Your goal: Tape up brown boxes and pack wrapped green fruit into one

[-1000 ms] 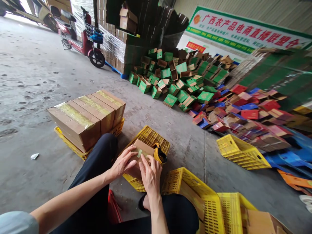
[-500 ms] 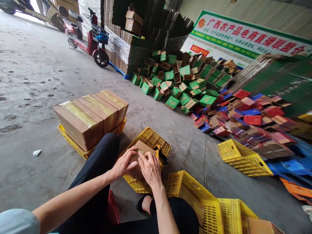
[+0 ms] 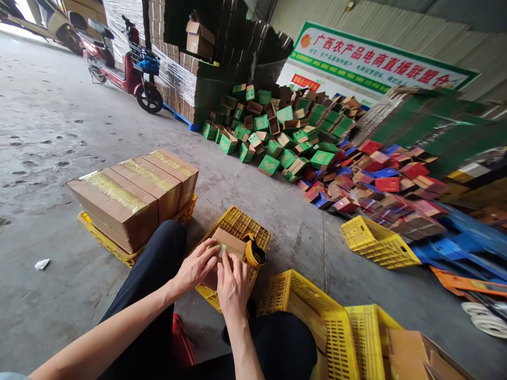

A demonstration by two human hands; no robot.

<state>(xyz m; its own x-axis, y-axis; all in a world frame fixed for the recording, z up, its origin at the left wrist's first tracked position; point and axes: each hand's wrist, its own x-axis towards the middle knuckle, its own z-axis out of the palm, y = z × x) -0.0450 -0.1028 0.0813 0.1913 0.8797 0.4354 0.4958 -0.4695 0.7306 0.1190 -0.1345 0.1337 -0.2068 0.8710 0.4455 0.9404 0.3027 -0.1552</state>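
Pile of green, red and blue boxes (image 3: pixel 317 153) against the far wall; stack of sealed cartons (image 3: pixel 134 192) on a flat yellow crate (image 3: pixel 99 237), left. Upturned yellow crate (image 3: pixel 241 227) on the floor before the knees, bearing a small cardboard box (image 3: pixel 229 244) with a yellow tape dispenser (image 3: pixel 253 255) touching its right end. Left hand (image 3: pixel 194 268) and right hand (image 3: pixel 232 282) — both spread flat, fingers pressing the box's taped top.

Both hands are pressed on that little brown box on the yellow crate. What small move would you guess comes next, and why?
Probably a smoothing stroke along the top seam. Both the left hand and the right hand lie flat on the small carton, where a greenish tape strip shows, and the yellow tape dispenser sits beside it on the upturned crate, so the tape seems just laid.
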